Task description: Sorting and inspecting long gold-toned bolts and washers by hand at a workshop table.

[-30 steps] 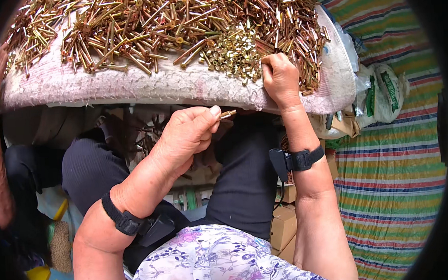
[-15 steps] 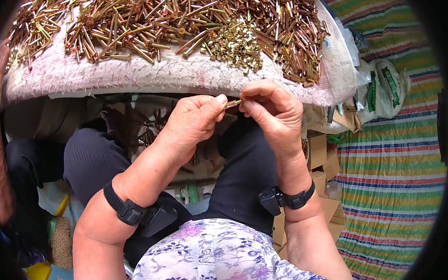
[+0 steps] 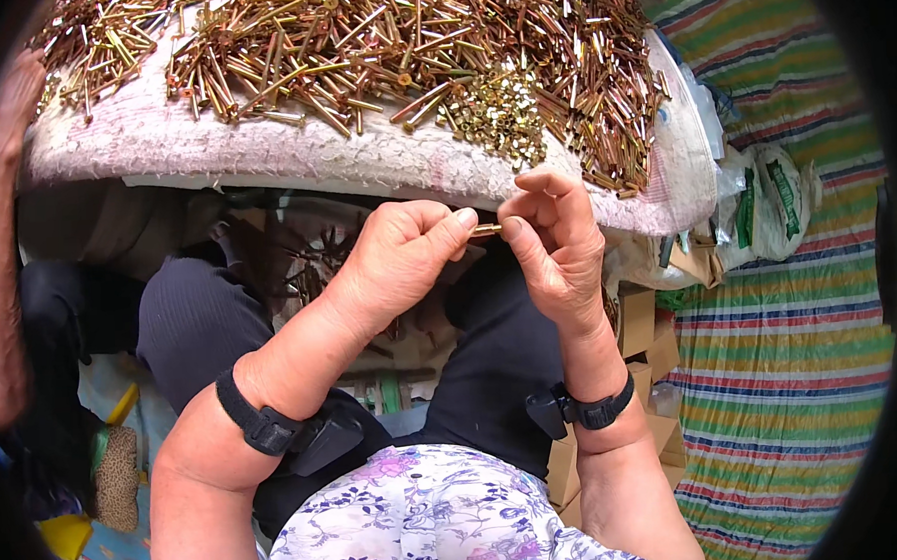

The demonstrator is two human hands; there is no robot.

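Note:
Between my hands, just in front of the padded table edge, is a slim brass-coloured metal bolt (image 3: 485,229). My left hand (image 3: 399,254) pinches one end of it between thumb and forefinger, the other fingers curled in. At the other end, the thumb and forefinger of my right hand (image 3: 557,250) close on its tip, while the remaining fingers are loosely bent. Most of the bolt is hidden by my fingers. Beyond them lies a small heap of short gold-coloured metal clips (image 3: 496,113), beside a large pile of long gold-coloured bolts (image 3: 339,55).
The pale, worn cloth padding (image 3: 293,162) edges the table. At far left another person's arm (image 3: 4,189) reaches to the pile. Cardboard boxes (image 3: 635,317) and a white sack (image 3: 777,191) stand at right, near a striped sheet (image 3: 773,366). More bolts (image 3: 313,266) show below the table.
Both hands have shifted slightly down and right in the picture, with the bolt still between them. The table also sits a little further right. The other person's hand at left has moved onto the pile's edge.

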